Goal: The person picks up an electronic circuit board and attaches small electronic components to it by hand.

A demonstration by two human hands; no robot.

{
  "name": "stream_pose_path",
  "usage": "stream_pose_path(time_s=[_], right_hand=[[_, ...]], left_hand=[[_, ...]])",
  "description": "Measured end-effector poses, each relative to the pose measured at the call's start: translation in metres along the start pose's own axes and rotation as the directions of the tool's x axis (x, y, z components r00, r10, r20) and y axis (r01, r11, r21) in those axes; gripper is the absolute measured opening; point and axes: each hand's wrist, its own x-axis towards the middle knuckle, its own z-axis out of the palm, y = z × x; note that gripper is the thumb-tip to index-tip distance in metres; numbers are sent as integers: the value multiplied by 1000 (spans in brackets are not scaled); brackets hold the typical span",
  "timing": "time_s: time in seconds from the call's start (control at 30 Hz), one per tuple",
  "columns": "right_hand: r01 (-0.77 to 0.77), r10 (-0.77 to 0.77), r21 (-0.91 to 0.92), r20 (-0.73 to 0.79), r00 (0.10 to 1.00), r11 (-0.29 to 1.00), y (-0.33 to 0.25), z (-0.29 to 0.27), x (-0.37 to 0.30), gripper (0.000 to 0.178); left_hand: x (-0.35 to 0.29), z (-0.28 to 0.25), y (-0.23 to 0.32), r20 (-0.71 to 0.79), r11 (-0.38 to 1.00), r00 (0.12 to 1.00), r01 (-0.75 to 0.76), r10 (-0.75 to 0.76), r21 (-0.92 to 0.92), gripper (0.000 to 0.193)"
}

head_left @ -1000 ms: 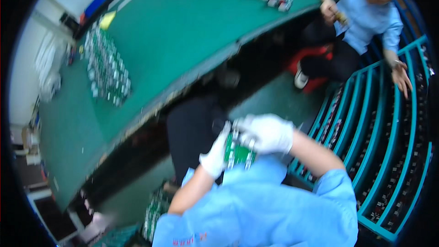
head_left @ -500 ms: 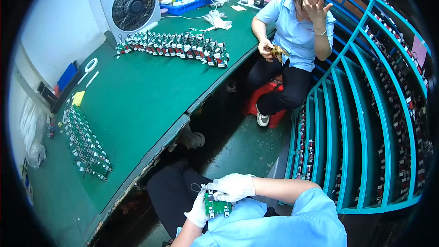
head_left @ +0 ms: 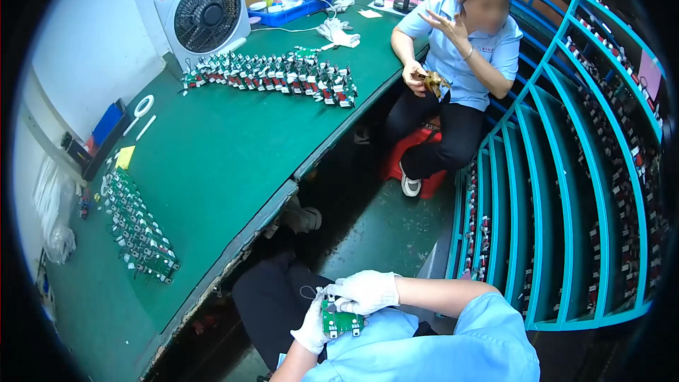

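Observation:
A green circuit board [head_left: 339, 322] with pale terminals and a thin wire loop at its top rests over my lap. My left hand [head_left: 311, 327], in a white glove, grips the board along its left edge. From the right, my gloved right hand [head_left: 364, 292] reaches over the board's upper part with its fingers bent. A small dark grey thing shows under the right fingertips, too small to name; whether it belongs to the board I cannot tell.
A green table [head_left: 219, 148] to my left bears a row of boards [head_left: 141, 226], a longer row [head_left: 276, 76], a fan [head_left: 206, 14] and a blue tray [head_left: 290, 8]. A co-worker [head_left: 460, 49] sits across, holding something brownish. A turquoise shelf rack [head_left: 559, 191] stands at right.
The co-worker's raised hand has come down from the head, and the head has turned. My hands keep nearly the same hold on the board; the whole view has shifted slightly.

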Motion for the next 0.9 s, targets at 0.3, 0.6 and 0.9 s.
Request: stream_pose_path(time_s=[0.3, 0.6, 0.9], right_hand=[[-39, 39, 0, -69, 997, 999, 0, 11, -3, 46], [-25, -12, -73, -470, 883, 997, 15, 30, -3, 37], [-110, 119, 46, -432, 894, 993, 6, -9, -6, 51]], left_hand=[[-12, 15, -3, 31, 999, 999, 39, -39, 2, 64], [-15, 7, -5, 96, 993, 989, 108, -112, 49, 86], [-10, 32, 15, 141, 993, 985, 109, -101, -46, 82]])
